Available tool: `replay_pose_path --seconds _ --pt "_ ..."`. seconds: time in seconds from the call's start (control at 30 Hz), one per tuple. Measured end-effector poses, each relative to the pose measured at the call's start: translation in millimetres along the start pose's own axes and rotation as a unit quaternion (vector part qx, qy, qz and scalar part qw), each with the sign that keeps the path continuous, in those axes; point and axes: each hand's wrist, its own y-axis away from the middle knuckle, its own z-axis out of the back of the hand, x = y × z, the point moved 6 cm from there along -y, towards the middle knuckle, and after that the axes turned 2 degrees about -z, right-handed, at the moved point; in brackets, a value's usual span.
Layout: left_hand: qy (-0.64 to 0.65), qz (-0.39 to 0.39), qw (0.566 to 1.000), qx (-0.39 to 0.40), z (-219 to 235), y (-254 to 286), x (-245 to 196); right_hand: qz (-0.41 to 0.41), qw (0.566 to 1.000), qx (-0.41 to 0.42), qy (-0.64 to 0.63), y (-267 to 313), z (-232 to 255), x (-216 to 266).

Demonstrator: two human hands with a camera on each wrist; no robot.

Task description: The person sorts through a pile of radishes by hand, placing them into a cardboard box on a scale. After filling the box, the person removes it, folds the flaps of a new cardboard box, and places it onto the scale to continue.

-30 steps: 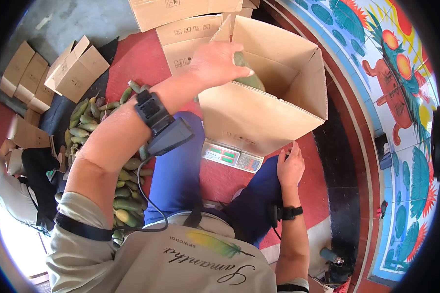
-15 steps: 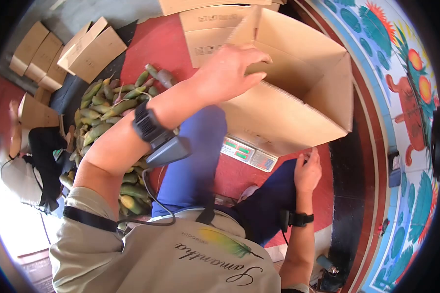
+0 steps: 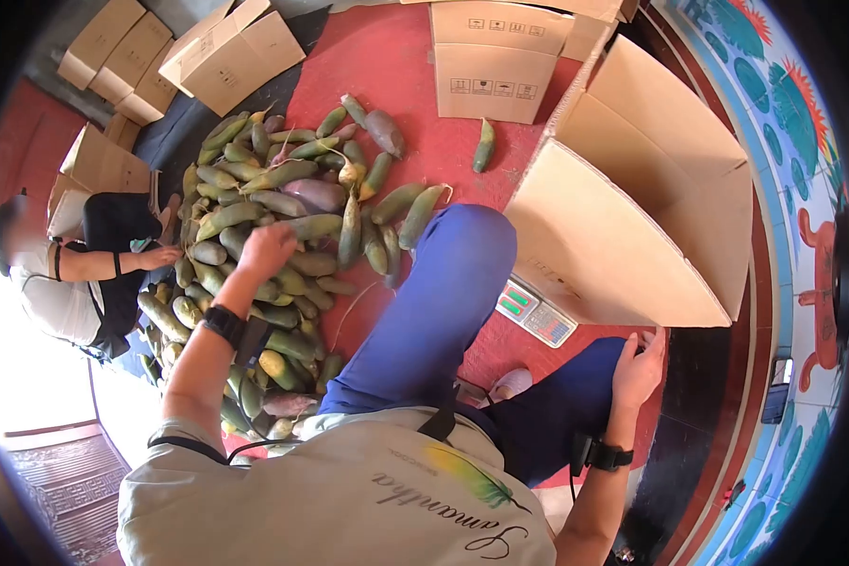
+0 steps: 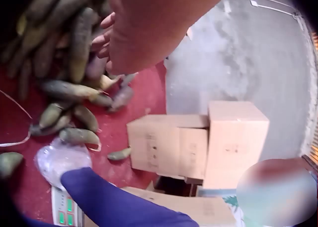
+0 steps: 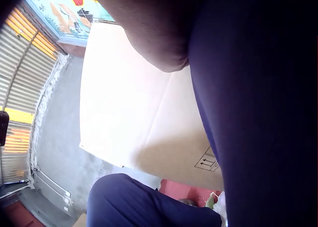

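Observation:
My left hand is over a heap of green radishes, some purplish, spread on the red floor. In the left wrist view its fingers are extended and loosely bent among the radishes, with nothing seen in their grasp. My right hand rests by my right thigh with relaxed fingers, close to the lower corner of a tall open cardboard box. The box stands on a digital scale whose green display shows. Its bottom is hidden from the head view.
More cardboard boxes stand at the back, and others at the far left. One lone radish lies near the back box. Another person sits left of the heap. A painted tile wall runs along the right.
My left hand held a green radish over the open box, let go of it inside, and has swung left to the heap. My right hand stays by the thigh. The head view has turned left.

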Motion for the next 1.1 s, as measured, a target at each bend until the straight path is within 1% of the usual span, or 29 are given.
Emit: replay_pose_path --seconds 0.03,0.1,0.13,0.2,0.23,0.27,0.33,0.37,0.43,0.57,0.63,0.67,0.73,0.8,0.87,0.93,1.0,1.07,1.1 --pt "-0.052 0.050 0.995 0.070 -28.3 13.4 23.1 -0.004 1.000 0.001 -0.001 0.0 2.0 3.3" --pt "-0.022 0.157 0.979 0.129 -52.4 44.1 43.5 0.001 1.000 0.002 0.008 -0.3 2.4 4.6" --pt "-0.020 0.162 0.978 0.128 -59.6 55.5 48.5 0.002 1.000 0.001 0.017 -0.6 2.3 3.9" --pt "-0.016 0.227 0.961 0.158 -76.3 76.5 67.0 0.002 1.000 0.004 0.024 -0.2 0.9 1.1" --pt "-0.041 0.255 0.947 0.192 -82.7 81.9 73.8 -0.004 1.000 0.009 0.026 -0.8 0.7 -0.6" --pt "-0.040 0.258 0.946 0.192 -85.3 85.1 78.3 -0.012 0.999 0.015 0.027 -0.7 -0.4 -1.2" --pt "-0.043 0.314 0.932 0.175 -84.9 92.8 87.3 -0.016 0.999 0.020 0.028 0.0 -0.3 -0.8" --pt "-0.042 0.316 0.931 0.176 -84.4 94.3 87.2 -0.014 0.999 0.019 0.029 0.0 -0.2 -1.1" --pt "-0.054 0.328 0.931 0.150 -77.9 95.3 86.9 -0.011 0.999 0.020 0.031 -0.2 0.2 1.2" --pt "-0.057 0.321 0.936 0.129 -78.2 87.2 92.6 -0.009 0.999 0.015 0.037 -0.3 -0.8 0.8" --pt "-0.090 0.273 0.957 0.044 -67.0 76.1 90.9 -0.003 0.999 0.011 0.043 -0.1 -1.6 -0.8" --pt "-0.088 0.271 0.957 0.045 -65.5 71.6 89.5 -0.002 0.999 0.009 0.044 0.0 -1.4 -1.1" --pt "-0.115 0.233 0.966 -0.004 -53.5 55.3 82.4 -0.001 0.999 0.005 0.046 0.0 -0.6 -1.3" --pt "-0.127 0.225 0.966 0.008 -57.3 38.5 91.0 0.003 0.999 0.002 0.044 -0.1 -0.2 -0.2" --pt "-0.129 0.210 0.969 -0.003 -56.9 20.5 91.8 0.002 0.999 0.000 0.048 0.6 0.6 1.0" --pt "-0.141 0.216 0.966 0.015 -59.6 6.7 93.2 0.000 0.999 -0.002 0.053 0.7 1.3 -0.4" --pt "-0.153 0.227 0.961 0.034 -62.0 -3.9 98.7 0.024 0.998 -0.008 0.049 1.5 1.1 1.0" --pt "-0.142 0.223 0.963 0.051 -65.7 -12.6 99.7 0.017 0.998 -0.003 0.059 1.5 1.3 2.2" --pt "-0.157 0.219 0.961 0.061 -69.7 -14.8 100.7 0.015 0.998 0.002 0.065 1.2 0.7 3.1"
